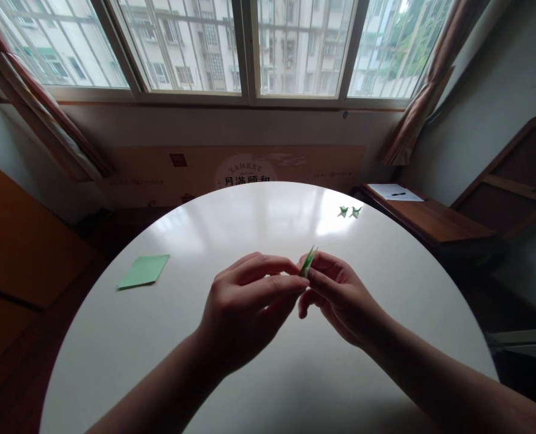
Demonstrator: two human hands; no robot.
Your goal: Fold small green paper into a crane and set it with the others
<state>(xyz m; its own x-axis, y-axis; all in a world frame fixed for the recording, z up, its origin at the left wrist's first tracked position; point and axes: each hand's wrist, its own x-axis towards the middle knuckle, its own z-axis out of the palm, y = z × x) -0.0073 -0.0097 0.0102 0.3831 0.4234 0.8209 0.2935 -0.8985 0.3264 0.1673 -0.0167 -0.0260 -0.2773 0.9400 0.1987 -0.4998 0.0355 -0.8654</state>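
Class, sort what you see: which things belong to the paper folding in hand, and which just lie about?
In use: left hand, right hand, folded green paper, green sheet, two paper cranes.
Lying about: pen, white paper, side table.

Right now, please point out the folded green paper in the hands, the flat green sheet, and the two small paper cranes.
folded green paper (308,261): head view, its upper tip.
flat green sheet (144,270): head view, its middle.
two small paper cranes (343,211): head view, left crane's body.

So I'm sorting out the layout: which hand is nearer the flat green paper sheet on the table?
Left. The left hand is mid-table, to the right of the paper sheet. The right hand lies farther right, beyond the left; both pinch a small folded green paper.
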